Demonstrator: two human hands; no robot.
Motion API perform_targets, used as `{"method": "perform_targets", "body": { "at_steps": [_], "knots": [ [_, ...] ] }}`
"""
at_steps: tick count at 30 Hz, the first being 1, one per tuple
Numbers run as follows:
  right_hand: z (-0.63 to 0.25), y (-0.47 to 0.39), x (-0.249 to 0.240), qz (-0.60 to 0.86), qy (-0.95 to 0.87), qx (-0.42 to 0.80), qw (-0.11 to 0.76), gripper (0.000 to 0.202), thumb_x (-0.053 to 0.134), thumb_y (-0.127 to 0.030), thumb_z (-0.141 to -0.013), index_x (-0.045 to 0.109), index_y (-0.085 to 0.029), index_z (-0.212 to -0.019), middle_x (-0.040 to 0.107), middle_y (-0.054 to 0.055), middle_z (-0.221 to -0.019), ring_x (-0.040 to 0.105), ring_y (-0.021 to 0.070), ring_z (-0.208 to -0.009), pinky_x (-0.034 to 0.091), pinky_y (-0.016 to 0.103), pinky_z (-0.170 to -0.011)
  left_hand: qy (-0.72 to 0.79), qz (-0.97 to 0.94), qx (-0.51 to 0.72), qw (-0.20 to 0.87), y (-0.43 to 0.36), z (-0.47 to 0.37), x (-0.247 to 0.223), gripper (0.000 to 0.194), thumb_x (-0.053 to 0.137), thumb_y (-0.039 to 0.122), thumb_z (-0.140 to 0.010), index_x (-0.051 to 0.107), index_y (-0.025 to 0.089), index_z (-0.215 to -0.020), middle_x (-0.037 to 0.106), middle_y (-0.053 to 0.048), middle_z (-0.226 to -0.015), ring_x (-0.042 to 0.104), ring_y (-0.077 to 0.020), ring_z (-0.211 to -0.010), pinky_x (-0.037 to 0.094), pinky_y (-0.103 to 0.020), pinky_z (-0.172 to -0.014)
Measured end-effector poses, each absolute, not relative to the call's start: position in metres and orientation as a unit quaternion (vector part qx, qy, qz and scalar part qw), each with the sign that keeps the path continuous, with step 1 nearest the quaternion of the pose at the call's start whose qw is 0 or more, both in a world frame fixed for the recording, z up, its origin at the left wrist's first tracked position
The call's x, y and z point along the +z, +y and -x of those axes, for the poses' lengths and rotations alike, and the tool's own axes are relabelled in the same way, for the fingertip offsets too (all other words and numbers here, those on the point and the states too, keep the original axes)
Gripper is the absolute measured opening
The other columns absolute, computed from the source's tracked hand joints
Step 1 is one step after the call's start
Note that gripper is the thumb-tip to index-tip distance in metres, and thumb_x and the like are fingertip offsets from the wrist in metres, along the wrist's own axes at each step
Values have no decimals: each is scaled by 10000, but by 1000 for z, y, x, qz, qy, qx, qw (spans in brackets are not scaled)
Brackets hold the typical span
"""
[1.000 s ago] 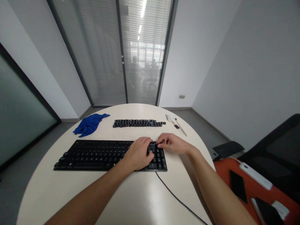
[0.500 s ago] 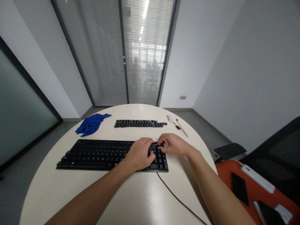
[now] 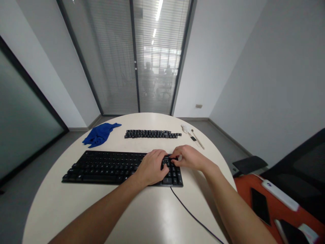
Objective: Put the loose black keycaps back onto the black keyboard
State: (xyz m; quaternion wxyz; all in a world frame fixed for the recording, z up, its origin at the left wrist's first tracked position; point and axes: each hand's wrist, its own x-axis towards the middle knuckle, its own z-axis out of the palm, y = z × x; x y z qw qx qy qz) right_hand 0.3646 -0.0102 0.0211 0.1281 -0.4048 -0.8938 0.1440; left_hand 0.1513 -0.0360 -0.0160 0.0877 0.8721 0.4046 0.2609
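Note:
A black keyboard (image 3: 101,167) lies across the round cream table, its cable running off toward the lower right. My left hand (image 3: 153,166) rests over the keyboard's right part, fingers spread and bent, holding nothing that I can see. At the upper right of the number pad is my right hand (image 3: 184,157), with thumb and fingertips drawn together on or just above the keys. Whatever may be between those fingertips is too small to make out. Beyond the keyboard, loose black keycaps (image 3: 152,134) stand in rows.
A crumpled blue cloth (image 3: 100,134) lies at the table's back left. At the back right are a thin brush-like tool (image 3: 198,139), a small black-tipped item (image 3: 193,138) and a clear plastic piece (image 3: 185,128). An orange chair (image 3: 243,189) holding phones stands to the right.
The whole view has shifted very slightly. Both hands stay at nearly the same place on the keyboard, and the keycaps have not visibly moved on the table.

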Motion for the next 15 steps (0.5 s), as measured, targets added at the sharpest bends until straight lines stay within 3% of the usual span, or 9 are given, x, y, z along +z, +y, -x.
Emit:
{"method": "perform_targets", "body": {
  "at_steps": [5,9,15],
  "knots": [
    [-367,-9,20,390,-896,163,137,183,651,-273,-869,805,-238,-961,758,43,-891,656,195,-798,452,284,-733,401,-873,264,85,-36,-151,-16,318,542,205,-837,578,187,-1153,664,-106,-1182,598,-277,-1125,488,-443,-1018],
    [-374,-6,13,392,-863,260,185,252,573,-322,-941,796,-204,-931,756,45,-876,663,188,-808,475,286,-746,394,-874,271,87,-36,-151,-16,300,548,208,-835,587,187,-1132,668,-100,-1162,600,-275,-1112,494,-441,-1006],
    [-378,-3,3,440,-808,303,250,288,638,-364,-896,744,-165,-1076,742,75,-964,655,187,-834,507,293,-741,369,-883,278,86,-39,-151,-11,288,565,205,-849,620,183,-1131,679,-83,-1139,604,-259,-1084,500,-424,-996]
  ]
}}
